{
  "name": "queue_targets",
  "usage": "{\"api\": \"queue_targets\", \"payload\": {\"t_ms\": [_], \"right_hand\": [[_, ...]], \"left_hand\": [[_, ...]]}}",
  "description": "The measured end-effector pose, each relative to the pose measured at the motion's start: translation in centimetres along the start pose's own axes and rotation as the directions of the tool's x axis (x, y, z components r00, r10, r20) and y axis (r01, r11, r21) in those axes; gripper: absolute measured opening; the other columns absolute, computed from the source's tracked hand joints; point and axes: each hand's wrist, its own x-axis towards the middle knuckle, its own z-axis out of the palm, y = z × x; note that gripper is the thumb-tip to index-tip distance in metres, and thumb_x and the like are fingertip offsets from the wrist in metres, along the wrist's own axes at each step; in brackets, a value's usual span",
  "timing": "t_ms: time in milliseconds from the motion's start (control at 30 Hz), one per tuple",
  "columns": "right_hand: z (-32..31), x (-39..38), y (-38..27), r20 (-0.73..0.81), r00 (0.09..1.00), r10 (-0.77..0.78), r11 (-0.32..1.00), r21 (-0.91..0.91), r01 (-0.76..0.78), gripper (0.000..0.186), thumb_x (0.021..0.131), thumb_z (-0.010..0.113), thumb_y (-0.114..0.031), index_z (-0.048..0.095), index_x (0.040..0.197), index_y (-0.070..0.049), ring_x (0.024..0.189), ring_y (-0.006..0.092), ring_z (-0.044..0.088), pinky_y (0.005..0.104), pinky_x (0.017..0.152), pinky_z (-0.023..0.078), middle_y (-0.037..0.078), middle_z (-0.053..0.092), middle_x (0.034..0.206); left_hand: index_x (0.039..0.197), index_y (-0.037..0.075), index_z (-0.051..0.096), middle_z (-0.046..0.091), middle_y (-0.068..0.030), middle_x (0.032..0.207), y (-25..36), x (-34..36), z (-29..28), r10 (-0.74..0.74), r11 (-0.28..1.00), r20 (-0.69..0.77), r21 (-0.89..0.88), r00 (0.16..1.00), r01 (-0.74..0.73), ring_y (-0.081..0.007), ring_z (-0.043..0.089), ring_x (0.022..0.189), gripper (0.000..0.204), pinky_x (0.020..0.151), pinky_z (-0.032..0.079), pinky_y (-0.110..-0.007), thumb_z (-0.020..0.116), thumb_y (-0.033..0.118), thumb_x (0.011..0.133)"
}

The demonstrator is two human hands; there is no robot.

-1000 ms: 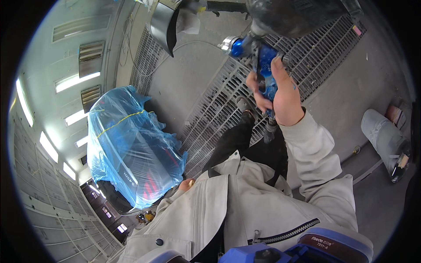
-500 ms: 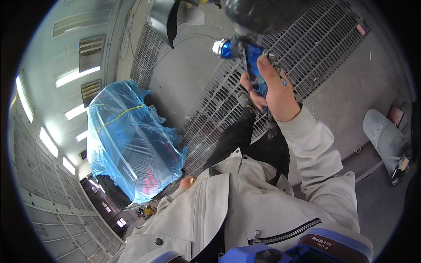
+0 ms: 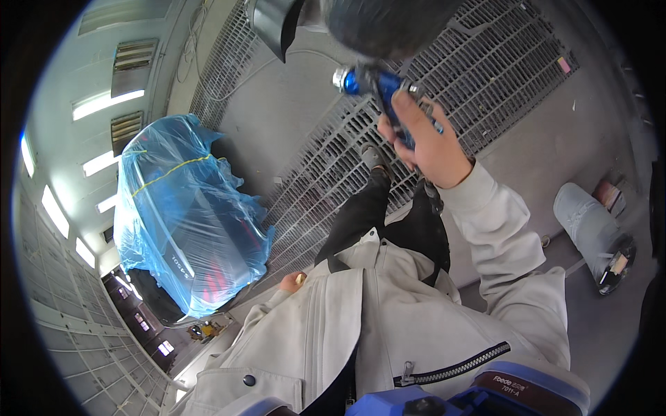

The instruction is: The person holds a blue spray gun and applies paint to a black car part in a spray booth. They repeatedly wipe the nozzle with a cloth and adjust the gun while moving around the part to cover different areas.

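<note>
My right hand [image 3: 440,149] is closed around the grip of a blue spray gun [image 3: 390,90], thumb along its back. The gun's silver nozzle end faces left, and a dark, rounded cup [image 3: 388,28] sits above the body, cut by the top edge of the view. Low beside my jacket, my left hand [image 3: 290,282] shows only in part, with its fingers curled. A small yellowish bit shows at that hand, too small to name. Left of me stands a car's rear end under blue plastic film [image 3: 194,215], tied across with a yellow cord.
Metal floor grating [image 3: 333,149] runs under my feet. A dark curved panel [image 3: 276,26] hangs at the top, with a hose [image 3: 305,52] on the floor below. To the right lies a pale cylindrical container [image 3: 590,222]. Lit booth walls [image 3: 83,180] rise at left.
My view has shifted a little, so the covered car sits farther left. My right hand still grips the spray gun, which is tilted slightly differently. My left hand stays low at my side.
</note>
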Motion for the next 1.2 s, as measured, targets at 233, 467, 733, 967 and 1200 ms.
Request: {"api": "queue_targets", "payload": {"t_ms": [233,467,733,967,1200], "right_hand": [[0.6,-0.3,-0.4,0.003,0.999,0.034,0.993,-0.11,-0.034,0.048,0.113,0.052,-0.051,0.061,0.099,-0.006,0.053,0.0045,0.043,0.0225,0.05,0.035,0.002,0.061,0.084],[1.2,-1.2,-2.7,-0.15,0.968,-0.202,0.96,-0.227,0.165,0.058,0.113,0.046,-0.056,0.062,0.103,-0.001,0.05,0.0059,0.044,0.0242,0.049,0.038,0.005,0.064,0.088],[3.4,-3.2,-0.6,-0.127,0.99,-0.065,0.994,-0.097,0.053,0.065,0.111,0.043,-0.065,0.059,0.11,-0.002,0.051,0.0081,0.041,0.0267,0.05,0.038,0.006,0.064,0.096],[4.7,-4.4,-1.3,-0.067,0.998,-0.016,0.991,-0.131,0.007,0.078,0.109,0.034,-0.073,0.06,0.114,0.001,0.052,0.0082,0.042,0.0259,0.053,0.038,0.005,0.064,0.098],[5.8,-4.7,-1.0,-0.046,0.997,-0.066,0.988,-0.142,0.058,0.078,0.106,0.042,-0.076,0.061,0.111,0.0,0.054,0.0072,0.042,0.0243,0.053,0.033,0.004,0.059,0.084]], "left_hand": [[0.106,0.013,0.077,0.077,-0.0083,0.091,3.8,0.9,0.8,-0.029,0.93,0.046,-0.366,0.999,0.043,-0.02,0.072,0.087,0.027,0.083,0.057,-0.039,0.077,0.037,0.095],[0.105,0.011,0.078,0.079,-0.0126,0.091,10.9,1.4,1.6,0.049,0.981,-0.103,-0.181,0.993,-0.067,-0.0242,0.075,0.087,0.03,0.08,0.058,-0.041,0.078,0.039,0.096],[0.121,0.004,0.076,0.078,-0.0104,0.111,31.8,3.6,-6.2,0.464,0.764,-0.494,-0.197,0.735,-0.615,-0.0214,0.073,0.102,0.025,0.095,0.057,-0.036,0.074,0.02,0.103],[0.126,0.001,0.073,0.078,-0.0078,0.115,50.3,-1.0,-7.1,0.87,0.241,-0.104,-0.763,0.482,-0.6,-0.0154,0.072,0.105,0.035,0.093,0.057,-0.032,0.084,0.007,0.093],[0.107,0.003,0.071,0.074,-0.0067,0.118,52.9,-1.3,-5.7,0.873,0.226,-0.044,-0.846,0.485,-0.483,-0.0134,0.068,0.107,0.026,0.096,0.055,-0.032,0.089,0.003,0.088]]}}
